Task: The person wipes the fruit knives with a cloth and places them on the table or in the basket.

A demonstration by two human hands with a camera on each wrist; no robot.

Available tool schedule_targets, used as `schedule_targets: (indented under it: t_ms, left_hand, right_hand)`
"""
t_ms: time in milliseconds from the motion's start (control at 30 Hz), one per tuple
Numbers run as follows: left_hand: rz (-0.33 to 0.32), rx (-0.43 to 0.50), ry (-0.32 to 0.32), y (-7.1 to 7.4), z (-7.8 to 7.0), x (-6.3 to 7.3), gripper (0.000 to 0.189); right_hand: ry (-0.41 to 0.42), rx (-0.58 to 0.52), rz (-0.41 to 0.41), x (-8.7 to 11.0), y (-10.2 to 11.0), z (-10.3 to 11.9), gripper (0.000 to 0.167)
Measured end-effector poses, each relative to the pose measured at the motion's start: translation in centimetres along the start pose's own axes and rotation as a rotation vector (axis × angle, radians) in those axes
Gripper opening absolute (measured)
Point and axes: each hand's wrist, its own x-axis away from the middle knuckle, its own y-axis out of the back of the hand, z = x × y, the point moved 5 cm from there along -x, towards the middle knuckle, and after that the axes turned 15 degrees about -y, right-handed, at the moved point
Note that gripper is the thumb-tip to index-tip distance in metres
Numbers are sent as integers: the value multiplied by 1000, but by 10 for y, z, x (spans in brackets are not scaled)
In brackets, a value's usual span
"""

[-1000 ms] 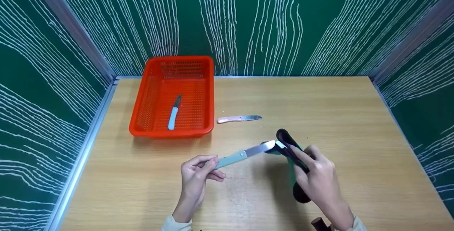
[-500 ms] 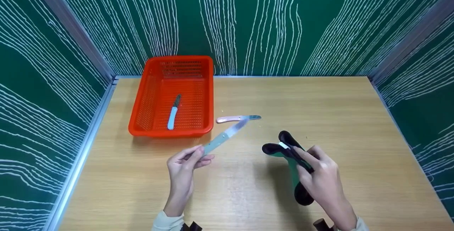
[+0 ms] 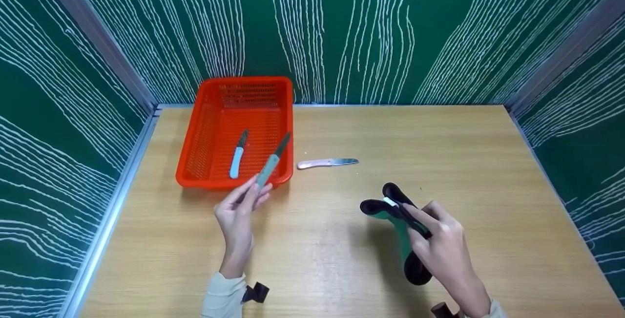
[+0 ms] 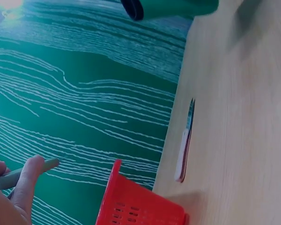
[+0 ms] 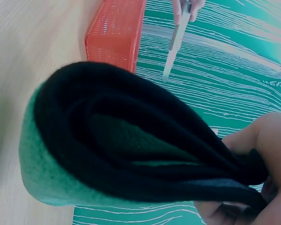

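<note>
Your head camera looks forward and down across the pale wood-grained table. Your wrist views lie tipped sideways, the right close upon the folded green black-edged cloth; all three share the red perforated plastic basket.

Consists of a flat table with a pale wood-grain finish, grain running left to right. Meets silver metal edging at the left side; runs out of the head view at the front. Supports a red basket at the back left, set upright with long sides running back to front. Carries a pink-handled knife just right of the basket, apart from it, handle end toward the basket, blade pointing right. Shows a few specks near the knife, too small to identify.
</note>
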Motion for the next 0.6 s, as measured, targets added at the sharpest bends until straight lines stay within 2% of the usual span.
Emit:
schedule_targets:
  t_ms: [133, 300, 500, 600]
  left_hand:
    - [-4, -20, -12, 3, 4, -8, 31]
    - [16, -81, 10, 6, 11, -18, 33]
    - [50, -218, 24, 9, 23, -34, 36]
    - [76, -294, -9, 11, 30, -44, 34]
  right_hand:
    - [6, 4, 1, 1, 0, -1, 40]
    - [-2, -5, -10, 2, -2, -5, 41]
    - [-12, 8, 8, 1, -2, -4, 42]
    - [-12, 7, 16, 0, -2, -4, 41]
